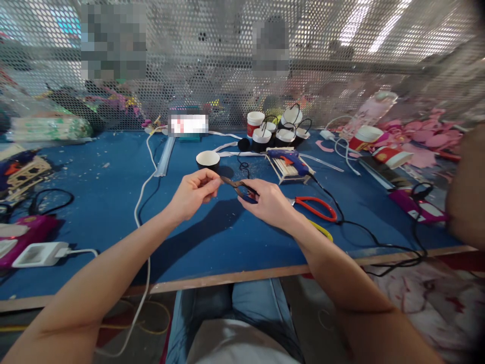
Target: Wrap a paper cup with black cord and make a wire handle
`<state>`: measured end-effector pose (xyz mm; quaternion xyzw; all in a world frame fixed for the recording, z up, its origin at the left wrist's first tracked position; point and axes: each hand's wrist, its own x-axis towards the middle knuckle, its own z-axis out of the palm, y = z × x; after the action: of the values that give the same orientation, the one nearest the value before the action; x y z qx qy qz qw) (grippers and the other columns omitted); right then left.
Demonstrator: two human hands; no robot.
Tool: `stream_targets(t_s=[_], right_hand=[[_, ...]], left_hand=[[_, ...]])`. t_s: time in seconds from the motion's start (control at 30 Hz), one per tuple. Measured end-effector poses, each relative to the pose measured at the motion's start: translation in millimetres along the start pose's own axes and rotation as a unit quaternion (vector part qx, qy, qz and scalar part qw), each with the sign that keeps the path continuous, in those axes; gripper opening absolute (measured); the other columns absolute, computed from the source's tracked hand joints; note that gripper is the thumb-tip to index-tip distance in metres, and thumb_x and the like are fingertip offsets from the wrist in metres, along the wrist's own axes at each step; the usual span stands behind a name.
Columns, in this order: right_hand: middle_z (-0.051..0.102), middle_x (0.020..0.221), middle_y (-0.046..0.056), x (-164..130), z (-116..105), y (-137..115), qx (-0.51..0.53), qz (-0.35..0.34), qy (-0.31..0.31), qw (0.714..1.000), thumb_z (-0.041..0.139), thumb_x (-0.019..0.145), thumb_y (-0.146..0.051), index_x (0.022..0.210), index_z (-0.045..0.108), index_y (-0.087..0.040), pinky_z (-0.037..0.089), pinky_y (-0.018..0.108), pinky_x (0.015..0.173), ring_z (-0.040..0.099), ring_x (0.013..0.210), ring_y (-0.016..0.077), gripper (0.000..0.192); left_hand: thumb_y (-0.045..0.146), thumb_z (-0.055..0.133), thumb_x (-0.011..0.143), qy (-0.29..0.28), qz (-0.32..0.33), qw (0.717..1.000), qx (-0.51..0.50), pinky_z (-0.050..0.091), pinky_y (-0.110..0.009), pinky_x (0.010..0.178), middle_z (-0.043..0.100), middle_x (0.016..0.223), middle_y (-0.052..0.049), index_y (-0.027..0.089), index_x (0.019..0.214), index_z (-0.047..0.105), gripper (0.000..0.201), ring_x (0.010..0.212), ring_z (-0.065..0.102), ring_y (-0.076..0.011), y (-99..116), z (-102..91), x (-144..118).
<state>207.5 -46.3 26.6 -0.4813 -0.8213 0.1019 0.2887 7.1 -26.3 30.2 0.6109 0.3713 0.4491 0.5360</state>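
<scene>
Right hand (267,199) was closed around the pliers (237,185), nose toward the left hand (197,192), whose thumb and fingers were pinched together; couldn't tell what, if anything, was between them. Pliers were over the blue table (102,202), right of the black cup (207,162), red-handled tool (316,209) by the right wrist.
</scene>
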Motion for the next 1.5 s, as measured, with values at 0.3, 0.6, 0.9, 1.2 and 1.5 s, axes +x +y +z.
stream_targets(t_s=[0.3,0.6,0.9,1.2,1.5], right_hand=[[0.059,0.091,0.007,1.3,-25.8,3.7,-0.020,-0.116,-0.032,0.993,0.056,0.071,-0.017,0.115,0.055,-0.016,0.043,0.026,0.067,0.054,0.076,0.0159,0.043],[0.062,0.077,0.003,-0.1,-1.1,-3.6,0.023,0.024,0.007,0.999,0.055,0.074,-0.024,0.104,0.061,-0.016,0.039,0.025,0.059,0.054,0.064,0.0136,0.031],[0.063,0.073,0.002,-4.1,14.1,-15.8,0.069,0.085,-0.024,0.994,0.052,0.078,-0.029,0.092,0.061,-0.016,0.039,0.025,0.058,0.054,0.062,0.0134,0.021],[0.064,0.085,0.005,0.0,4.4,-3.1,0.042,-0.018,0.006,0.999,0.055,0.074,-0.023,0.105,0.060,-0.015,0.041,0.025,0.062,0.054,0.066,0.0133,0.032],[0.064,0.093,0.006,1.5,-14.0,4.7,0.036,-0.108,-0.029,0.993,0.055,0.070,-0.016,0.112,0.057,-0.017,0.043,0.026,0.070,0.057,0.077,0.0157,0.042]], left_hand=[[0.034,0.068,0.069,-0.206,-0.167,0.939,-0.219,0.016,-0.015,0.034,0.034,0.040,0.009,0.018,0.072,0.054,0.021,0.032,0.015,-0.0005,4.4,-4.1,-4.5],[0.031,0.058,0.078,0.093,0.174,0.941,0.273,0.039,-0.021,0.053,0.059,0.067,0.000,0.018,0.083,0.057,0.015,0.055,0.052,-0.0091,0.1,2.5,-6.2],[0.022,0.043,0.086,0.097,0.278,0.825,0.482,0.039,-0.022,0.061,0.061,0.074,-0.005,0.016,0.082,0.060,0.018,0.066,0.055,-0.0123,-6.9,-2.4,-4.6],[0.031,0.060,0.075,-0.039,-0.003,0.999,0.010,0.022,-0.019,0.038,0.048,0.051,0.004,0.017,0.069,0.053,0.017,0.037,0.029,-0.0033,8.2,-4.7,0.3],[0.039,0.069,0.067,-0.170,-0.116,0.965,-0.162,0.017,-0.017,0.036,0.038,0.043,0.008,0.018,0.069,0.052,0.027,0.034,0.016,-0.0007,6.8,-4.3,-3.2]])
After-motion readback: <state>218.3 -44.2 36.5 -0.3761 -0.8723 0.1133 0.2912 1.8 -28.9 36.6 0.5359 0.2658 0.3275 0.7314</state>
